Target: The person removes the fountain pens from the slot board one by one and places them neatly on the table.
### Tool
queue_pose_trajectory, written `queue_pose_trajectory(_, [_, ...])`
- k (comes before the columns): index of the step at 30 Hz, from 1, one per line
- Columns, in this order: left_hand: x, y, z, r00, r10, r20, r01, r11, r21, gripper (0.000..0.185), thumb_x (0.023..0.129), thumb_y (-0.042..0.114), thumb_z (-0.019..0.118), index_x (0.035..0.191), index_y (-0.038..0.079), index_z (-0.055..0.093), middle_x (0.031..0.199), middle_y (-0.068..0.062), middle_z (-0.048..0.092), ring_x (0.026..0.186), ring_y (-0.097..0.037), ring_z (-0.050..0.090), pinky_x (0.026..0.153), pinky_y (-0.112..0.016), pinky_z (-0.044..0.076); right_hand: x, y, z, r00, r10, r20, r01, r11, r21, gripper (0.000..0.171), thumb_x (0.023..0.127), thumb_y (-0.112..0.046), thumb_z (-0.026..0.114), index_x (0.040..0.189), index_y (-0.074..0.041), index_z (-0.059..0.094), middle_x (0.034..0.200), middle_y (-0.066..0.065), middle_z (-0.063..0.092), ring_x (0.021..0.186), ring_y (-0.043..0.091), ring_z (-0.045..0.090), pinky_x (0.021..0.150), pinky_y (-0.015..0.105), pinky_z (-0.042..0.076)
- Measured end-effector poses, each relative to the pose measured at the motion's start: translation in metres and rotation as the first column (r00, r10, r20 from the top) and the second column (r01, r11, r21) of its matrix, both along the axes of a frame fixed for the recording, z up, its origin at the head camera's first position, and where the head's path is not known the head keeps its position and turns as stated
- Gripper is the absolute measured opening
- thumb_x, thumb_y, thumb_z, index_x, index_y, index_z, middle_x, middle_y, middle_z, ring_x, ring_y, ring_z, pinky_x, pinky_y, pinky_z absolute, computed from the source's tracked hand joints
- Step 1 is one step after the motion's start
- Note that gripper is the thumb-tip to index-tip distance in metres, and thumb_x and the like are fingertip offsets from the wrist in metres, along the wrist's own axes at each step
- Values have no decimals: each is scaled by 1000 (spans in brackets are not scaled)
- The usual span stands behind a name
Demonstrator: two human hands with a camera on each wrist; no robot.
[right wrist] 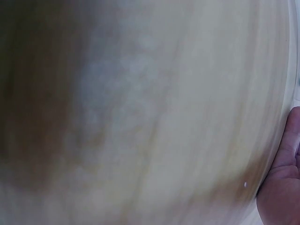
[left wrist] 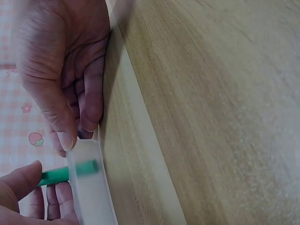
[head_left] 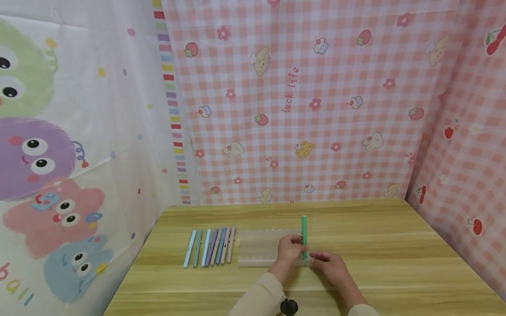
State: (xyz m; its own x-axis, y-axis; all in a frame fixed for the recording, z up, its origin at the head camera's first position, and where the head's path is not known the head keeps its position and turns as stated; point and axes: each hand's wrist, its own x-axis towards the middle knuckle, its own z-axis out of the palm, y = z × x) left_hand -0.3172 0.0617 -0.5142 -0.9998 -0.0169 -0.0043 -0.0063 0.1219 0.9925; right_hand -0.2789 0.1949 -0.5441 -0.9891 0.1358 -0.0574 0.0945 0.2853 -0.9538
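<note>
A green pen (head_left: 304, 226) sticks out of the right end of a translucent pouch (head_left: 258, 248) that lies flat on the wooden table (head_left: 395, 263). My left hand (head_left: 290, 248) is at the pouch beside the pen. In the left wrist view, its fingertips (left wrist: 77, 136) pinch the pouch rim (left wrist: 91, 187). My right hand (head_left: 330, 263) sits at the pouch's near right corner. Its thumb and fingers (left wrist: 23, 187) hold the green pen (left wrist: 54, 176), whose tip shows through the plastic. The right wrist view is blurred and shows only the edge of my right hand (right wrist: 281, 187).
Several pastel pens (head_left: 211, 247) lie side by side just left of the pouch. Patterned cloth walls stand close at the left, back and right of the table. Bare wood stretches right of the hands and along the front edge.
</note>
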Motion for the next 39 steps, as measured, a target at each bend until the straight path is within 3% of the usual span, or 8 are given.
queue_pose_trajectory(11, [0,0,2,1000,10,13,-10,1000,7,17,78,-12,75,90,-2,69,80,-5,65,74,-13,58,65,-26,52,1,-2,1,1000,8,-11,-8,1000,10,22,91,-5,68,109,8,70,107,18,70,94,23,65,79,36,56])
queue_pose_trajectory(23, [-2,0,5,995,43,-90,-39,998,44,16,77,-8,77,88,3,69,80,-1,66,76,-11,60,71,-28,53,2,-3,3,1000,2,-23,-2,1000,-2,22,90,-2,67,109,9,70,105,18,71,90,22,66,77,35,57])
queue_pose_trajectory(30, [-6,-5,19,991,10,-136,4,994,105,15,81,-5,76,92,2,69,83,-1,67,79,-11,61,75,-28,54,2,-2,4,1000,8,-8,-8,1000,26,22,92,-4,67,110,8,70,107,17,70,92,22,66,78,36,57])
queue_pose_trajectory(39, [-16,-27,47,989,-7,-150,36,981,190,14,86,0,74,99,1,69,91,-3,66,87,-13,63,80,-30,55,4,-2,5,1000,5,-16,-4,1000,14,21,91,-2,67,109,8,70,106,16,70,91,20,65,78,34,57])
